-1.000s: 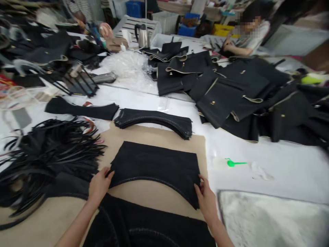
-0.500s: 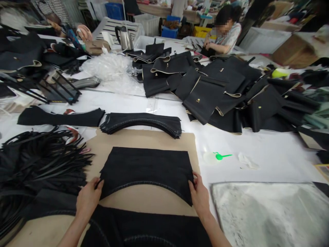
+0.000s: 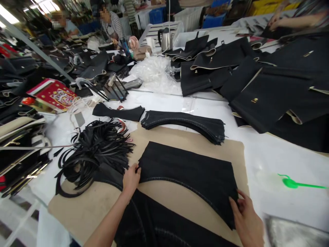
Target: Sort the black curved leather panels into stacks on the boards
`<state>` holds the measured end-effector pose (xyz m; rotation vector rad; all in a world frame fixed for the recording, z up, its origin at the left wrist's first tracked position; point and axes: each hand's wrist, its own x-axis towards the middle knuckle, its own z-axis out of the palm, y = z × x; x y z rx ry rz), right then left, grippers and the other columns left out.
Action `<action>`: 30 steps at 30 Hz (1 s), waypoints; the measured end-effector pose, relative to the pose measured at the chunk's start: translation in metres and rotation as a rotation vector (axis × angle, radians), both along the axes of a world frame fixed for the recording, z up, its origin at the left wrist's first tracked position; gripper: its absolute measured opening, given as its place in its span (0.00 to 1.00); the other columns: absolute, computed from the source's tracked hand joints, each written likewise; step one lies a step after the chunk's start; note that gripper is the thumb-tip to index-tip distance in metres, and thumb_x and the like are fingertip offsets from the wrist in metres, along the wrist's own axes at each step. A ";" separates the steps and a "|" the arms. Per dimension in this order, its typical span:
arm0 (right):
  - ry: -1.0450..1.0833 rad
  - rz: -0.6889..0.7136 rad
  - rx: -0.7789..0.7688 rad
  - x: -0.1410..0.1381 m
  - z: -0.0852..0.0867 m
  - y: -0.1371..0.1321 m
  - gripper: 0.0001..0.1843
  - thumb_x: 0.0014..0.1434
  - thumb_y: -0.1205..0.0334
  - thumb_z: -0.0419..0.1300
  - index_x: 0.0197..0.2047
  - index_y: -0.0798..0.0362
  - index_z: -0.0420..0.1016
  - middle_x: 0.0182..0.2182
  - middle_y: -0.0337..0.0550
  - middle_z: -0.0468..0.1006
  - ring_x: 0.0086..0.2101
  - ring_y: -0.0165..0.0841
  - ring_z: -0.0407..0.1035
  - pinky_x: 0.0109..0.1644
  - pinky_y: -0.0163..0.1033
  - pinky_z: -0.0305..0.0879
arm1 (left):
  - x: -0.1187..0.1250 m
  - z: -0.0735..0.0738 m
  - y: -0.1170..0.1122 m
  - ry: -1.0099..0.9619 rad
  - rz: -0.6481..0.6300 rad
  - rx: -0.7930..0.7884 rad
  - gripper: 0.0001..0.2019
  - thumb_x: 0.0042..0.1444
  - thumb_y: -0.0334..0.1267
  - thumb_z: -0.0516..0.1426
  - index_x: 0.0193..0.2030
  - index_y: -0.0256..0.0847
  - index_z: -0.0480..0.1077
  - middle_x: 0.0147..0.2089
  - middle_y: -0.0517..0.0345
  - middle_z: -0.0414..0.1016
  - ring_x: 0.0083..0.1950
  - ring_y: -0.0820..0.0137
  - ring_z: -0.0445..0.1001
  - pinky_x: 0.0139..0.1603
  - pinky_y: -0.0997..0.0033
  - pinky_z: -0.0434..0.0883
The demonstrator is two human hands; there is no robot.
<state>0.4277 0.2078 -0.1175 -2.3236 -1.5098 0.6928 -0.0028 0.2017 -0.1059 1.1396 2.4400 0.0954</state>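
Note:
A black fabric panel [image 3: 187,169] with a curved, stitched near edge lies flat on a tan cardboard sheet [image 3: 180,137]. My left hand [image 3: 131,179] pinches its near left corner. My right hand [image 3: 246,218] grips its near right corner, fingers curled over the edge. Another black piece [image 3: 159,230] lies just below, between my forearms. A stack of curved black pieces [image 3: 187,124] sits at the far edge of the cardboard.
A tangle of black straps [image 3: 95,151] lies left of the cardboard. Black bag panels with gold clasps [image 3: 269,89] are piled at the right. A green-nozzled bottle [image 3: 290,182] lies on the white table. A red box [image 3: 52,94], clear plastic [image 3: 154,70] and other people sit farther off.
The view has swung left and tilted. Both hands remain on the panel's near corners; the panel itself has not noticeably moved on the cardboard.

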 end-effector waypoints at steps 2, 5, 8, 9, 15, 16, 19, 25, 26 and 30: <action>-0.003 0.006 -0.015 0.001 -0.002 0.000 0.35 0.54 0.35 0.45 0.58 0.48 0.60 0.32 0.43 0.74 0.24 0.39 0.68 0.26 0.41 0.58 | 0.000 -0.001 0.000 -0.001 0.007 -0.003 0.08 0.58 0.40 0.51 0.38 0.44 0.70 0.41 0.49 0.79 0.44 0.58 0.76 0.38 0.67 0.64; -0.016 0.010 -0.036 0.002 -0.006 0.000 0.35 0.54 0.35 0.45 0.58 0.47 0.60 0.33 0.43 0.74 0.25 0.39 0.69 0.27 0.40 0.58 | 0.000 -0.003 0.000 0.009 0.021 -0.003 0.08 0.58 0.40 0.51 0.39 0.45 0.69 0.42 0.50 0.79 0.44 0.58 0.76 0.38 0.67 0.63; -0.040 0.015 -0.040 0.002 -0.010 0.001 0.34 0.55 0.36 0.44 0.58 0.47 0.60 0.34 0.42 0.74 0.26 0.38 0.68 0.27 0.40 0.58 | 0.000 -0.005 0.001 0.018 0.026 -0.009 0.08 0.58 0.40 0.50 0.39 0.45 0.69 0.40 0.50 0.78 0.43 0.58 0.76 0.37 0.67 0.63; -0.049 0.018 -0.035 0.002 -0.011 0.001 0.34 0.56 0.36 0.44 0.58 0.47 0.60 0.35 0.43 0.73 0.26 0.38 0.68 0.28 0.41 0.58 | 0.001 -0.005 0.001 0.021 0.028 -0.013 0.08 0.58 0.41 0.50 0.39 0.45 0.69 0.39 0.50 0.78 0.43 0.58 0.76 0.37 0.66 0.63; -0.050 0.025 0.020 -0.004 -0.004 -0.001 0.29 0.60 0.42 0.43 0.58 0.49 0.59 0.38 0.44 0.73 0.31 0.39 0.70 0.33 0.42 0.61 | 0.015 -0.001 -0.005 0.188 -0.068 0.138 0.14 0.60 0.40 0.47 0.49 0.38 0.64 0.45 0.43 0.72 0.48 0.54 0.71 0.43 0.61 0.65; -0.043 0.025 0.018 -0.005 -0.002 -0.001 0.28 0.61 0.44 0.43 0.58 0.49 0.59 0.38 0.44 0.73 0.33 0.39 0.70 0.35 0.42 0.61 | 0.018 -0.002 -0.007 0.264 -0.140 0.234 0.14 0.60 0.38 0.47 0.50 0.37 0.64 0.47 0.43 0.70 0.51 0.54 0.69 0.46 0.60 0.65; -0.028 0.025 0.002 -0.007 0.005 0.000 0.25 0.63 0.49 0.43 0.59 0.50 0.59 0.38 0.46 0.74 0.36 0.41 0.71 0.37 0.43 0.62 | 0.026 -0.009 -0.010 0.321 -0.400 0.456 0.16 0.62 0.35 0.45 0.52 0.38 0.66 0.50 0.45 0.68 0.52 0.57 0.66 0.54 0.60 0.63; -0.085 0.054 0.067 -0.008 0.008 -0.001 0.18 0.63 0.54 0.44 0.53 0.50 0.62 0.39 0.45 0.71 0.35 0.38 0.69 0.36 0.43 0.62 | 0.040 -0.031 -0.013 0.262 -0.666 0.410 0.18 0.63 0.42 0.47 0.55 0.39 0.68 0.49 0.46 0.68 0.47 0.59 0.68 0.51 0.61 0.67; -0.099 0.067 0.091 -0.007 0.007 -0.001 0.17 0.63 0.55 0.44 0.51 0.50 0.63 0.41 0.45 0.70 0.35 0.38 0.69 0.36 0.42 0.62 | 0.041 -0.032 -0.013 0.271 -0.655 0.406 0.18 0.63 0.42 0.47 0.55 0.40 0.68 0.50 0.46 0.68 0.47 0.59 0.68 0.51 0.60 0.67; -0.138 0.080 0.158 -0.004 0.005 -0.001 0.15 0.63 0.57 0.43 0.46 0.50 0.67 0.44 0.47 0.67 0.39 0.38 0.67 0.43 0.45 0.62 | 0.039 -0.031 -0.011 0.189 -0.563 0.420 0.17 0.63 0.42 0.46 0.52 0.41 0.68 0.49 0.48 0.68 0.48 0.60 0.68 0.54 0.60 0.66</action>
